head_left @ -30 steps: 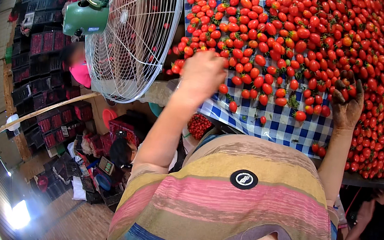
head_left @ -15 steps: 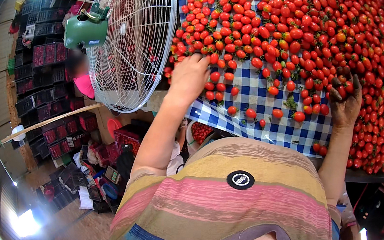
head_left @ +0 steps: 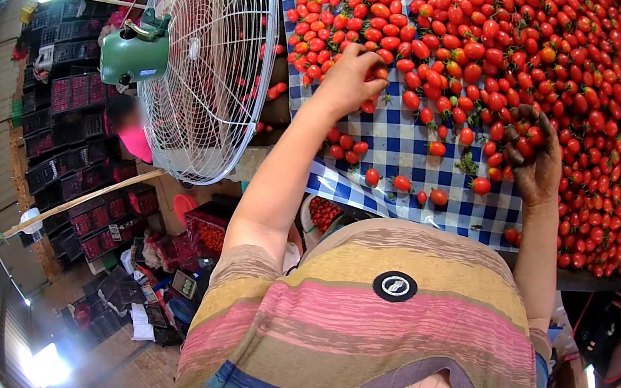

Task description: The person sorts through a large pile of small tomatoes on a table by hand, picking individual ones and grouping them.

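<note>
Small red cherry tomatoes (head_left: 452, 48) lie spread over a blue-and-white checked cloth (head_left: 402, 139) on the table in front of me. My left hand (head_left: 349, 82) is over the left part of the spread, thumb and fingers curled around a cherry tomato (head_left: 380, 73). On the right, my right hand (head_left: 540, 169), its fingers darkly stained, is cupped palm up around a few cherry tomatoes (head_left: 525, 147). A wilted green scrap (head_left: 468, 164) lies on the cloth between my hands. Several loose tomatoes sit along the cloth's near part.
A large fan with a green motor (head_left: 135, 58) stands close to my left arm. Beyond it are stacked dark crates (head_left: 75, 91) with red contents and a person in pink (head_left: 136, 140). A tomato-filled bucket (head_left: 324, 213) sits below the table's near edge. Tomatoes heap deeply at right.
My left hand has moved away from me and to the right, and now pinches a tomato. My right hand has shifted slightly left, its fingers curling more around the tomatoes.
</note>
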`<state>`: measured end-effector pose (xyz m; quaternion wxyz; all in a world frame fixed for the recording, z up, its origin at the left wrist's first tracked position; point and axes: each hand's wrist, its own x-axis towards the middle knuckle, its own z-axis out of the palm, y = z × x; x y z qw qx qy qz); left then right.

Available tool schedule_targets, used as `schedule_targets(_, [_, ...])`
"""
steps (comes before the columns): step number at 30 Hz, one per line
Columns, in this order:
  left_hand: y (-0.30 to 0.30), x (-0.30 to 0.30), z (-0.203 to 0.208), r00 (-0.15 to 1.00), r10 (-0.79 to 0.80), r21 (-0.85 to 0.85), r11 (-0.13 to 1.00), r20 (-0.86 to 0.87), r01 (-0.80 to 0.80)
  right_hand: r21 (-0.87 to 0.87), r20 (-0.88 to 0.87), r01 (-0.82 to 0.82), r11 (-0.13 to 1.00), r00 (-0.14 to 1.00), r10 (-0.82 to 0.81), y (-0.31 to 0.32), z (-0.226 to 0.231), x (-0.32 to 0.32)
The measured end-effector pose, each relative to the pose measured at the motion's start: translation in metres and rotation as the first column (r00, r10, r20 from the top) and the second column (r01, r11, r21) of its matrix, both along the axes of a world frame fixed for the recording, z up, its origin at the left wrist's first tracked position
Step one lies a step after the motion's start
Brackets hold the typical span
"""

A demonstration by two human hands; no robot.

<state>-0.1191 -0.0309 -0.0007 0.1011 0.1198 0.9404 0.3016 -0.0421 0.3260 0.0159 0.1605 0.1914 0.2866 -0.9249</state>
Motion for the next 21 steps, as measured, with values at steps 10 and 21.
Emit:
schedule_targets(10, [0.086,0.086,0.060,0.962,-0.267,0.500,0.827,-0.054,0.257,-0.206,0.359,-0.218,0.954,0.890,0.281,-0.096,-0.010,0.050])
schedule_targets(21, [-0.006,0.062,0.030,0.986,-0.073,-0.195,0.980,-0.152,0.042,-0.112,0.334,-0.128,0.985,0.929,0.159,-0.096,-0.015,0.047])
